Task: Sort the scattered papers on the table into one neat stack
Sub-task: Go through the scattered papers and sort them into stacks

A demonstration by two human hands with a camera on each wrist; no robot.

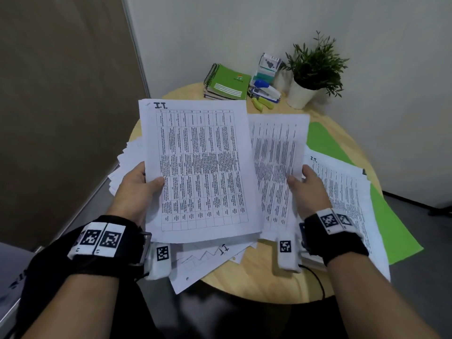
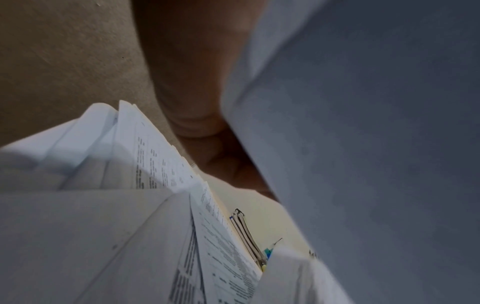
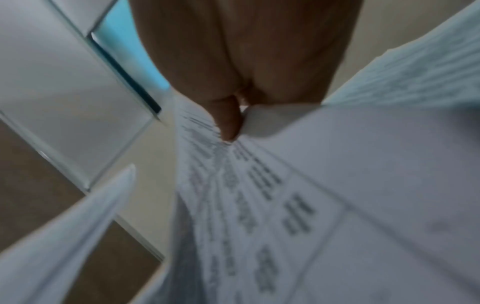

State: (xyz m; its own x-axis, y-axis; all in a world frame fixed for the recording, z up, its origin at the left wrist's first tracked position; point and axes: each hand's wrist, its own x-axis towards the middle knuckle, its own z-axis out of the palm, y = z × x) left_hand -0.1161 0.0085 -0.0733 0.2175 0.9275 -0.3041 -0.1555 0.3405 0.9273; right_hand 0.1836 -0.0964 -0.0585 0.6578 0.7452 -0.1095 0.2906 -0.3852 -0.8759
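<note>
My left hand (image 1: 139,184) grips a bundle of printed sheets (image 1: 198,167) by its left edge, thumb on top; the top page carries a table and "I.T." The bundle is lifted above the round wooden table (image 1: 244,277). My right hand (image 1: 308,187) pinches a second printed sheet (image 1: 276,155) at its right edge, held up beside the bundle. More papers lie fanned under the left hand (image 1: 122,162), at the front (image 1: 208,263) and at the right (image 1: 347,192). In the right wrist view the thumb (image 3: 228,121) presses on the printed sheet (image 3: 246,195). The left wrist view shows the bundle's underside (image 2: 376,144) and loose sheets (image 2: 130,226).
At the table's back stand green spiral notebooks (image 1: 227,81), a stapler and small boxes (image 1: 265,86), yellow-green markers (image 1: 263,104) and a potted plant (image 1: 310,74). Green folders (image 1: 391,228) lie under the right-hand papers. A brown wall panel is at the left.
</note>
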